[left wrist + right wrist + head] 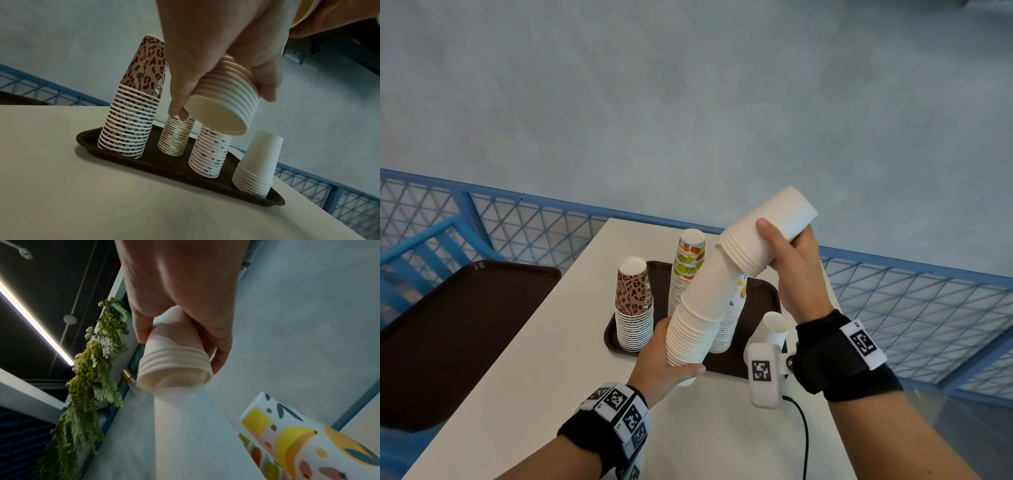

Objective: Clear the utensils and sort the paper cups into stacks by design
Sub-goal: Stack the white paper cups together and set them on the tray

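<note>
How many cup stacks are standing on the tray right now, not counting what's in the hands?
4 on the tray: leopard stack at its left end, fruit stack behind, patterned white stack right of centre, plain white stack at its right end. None seem hidden.

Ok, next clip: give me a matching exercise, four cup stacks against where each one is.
Things:
1. leopard-print paper cup stack
2. tall plain white paper cup stack
3. short plain white paper cup stack
4. citrus-fruit print paper cup stack

Places:
A. in the right hand
B. far side of the brown tray
C. tray's near left end
D. in the left hand

Pairs: 1-C, 2-D, 3-A, 4-B
</note>
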A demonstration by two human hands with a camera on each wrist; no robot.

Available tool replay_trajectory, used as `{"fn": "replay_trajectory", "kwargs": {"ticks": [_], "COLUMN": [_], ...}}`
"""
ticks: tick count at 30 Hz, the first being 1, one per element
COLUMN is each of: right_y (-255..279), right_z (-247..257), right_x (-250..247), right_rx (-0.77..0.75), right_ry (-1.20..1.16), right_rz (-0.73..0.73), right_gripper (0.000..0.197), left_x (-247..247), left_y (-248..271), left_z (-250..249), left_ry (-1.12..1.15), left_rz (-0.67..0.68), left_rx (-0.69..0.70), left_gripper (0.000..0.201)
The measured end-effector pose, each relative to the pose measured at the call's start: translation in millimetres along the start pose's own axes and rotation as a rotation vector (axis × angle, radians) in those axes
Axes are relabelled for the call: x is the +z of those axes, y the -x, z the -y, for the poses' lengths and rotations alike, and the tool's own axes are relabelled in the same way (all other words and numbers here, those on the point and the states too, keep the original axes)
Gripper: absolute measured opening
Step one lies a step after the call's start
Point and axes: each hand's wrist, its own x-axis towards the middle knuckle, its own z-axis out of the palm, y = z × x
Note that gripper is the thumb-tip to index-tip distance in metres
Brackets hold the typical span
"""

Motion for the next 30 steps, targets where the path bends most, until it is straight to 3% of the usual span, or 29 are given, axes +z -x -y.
{"fn": "replay_trajectory", "kwargs": {"ticks": [4,10,18,22,27,30], "right_y": [-9.6,-8.7,16.6,18.8,11.5,13.4], "right_z": [1.9,-50.4,-118.3,-125.5,-93.5,-68.4], "right_x": [-20.4,-62.8,-84.8,-87.2,-67.7,-44.4], "right_rx": [-0.067,-0.020,0.198,0.207,-0.044,-0.091], "right_ry": [-0.031,0.416,0.615,0.644,0.611,0.450], "right_rz": [-0.122,-0.284,-0.178,-0.127,-0.191,-0.113], "right_gripper": [0.061,0.064,0.079,0.093,0.070,0.047], "left_x": [-1.4,-1.1,-0.3,-1.3,-0.5,0.9], "left_y": [-2.5,-5.7,-6.9,-7.1,-7.0,-7.4], "left_z": [1.2,0.1,0.3,-0.6,-3.3,-6.7], "left_ry": [0.006,0.018,0.028,0.024,0.031,0.022], "left_rz": [-0.013,-0.024,-0.025,-0.018,-0.009,0.002], "left_rx": [-0.009,-0.005,-0.010,-0.006,0.001,0.020], "left_gripper": [0.086,0.082,0.087,0.090,0.088,0.087]}}
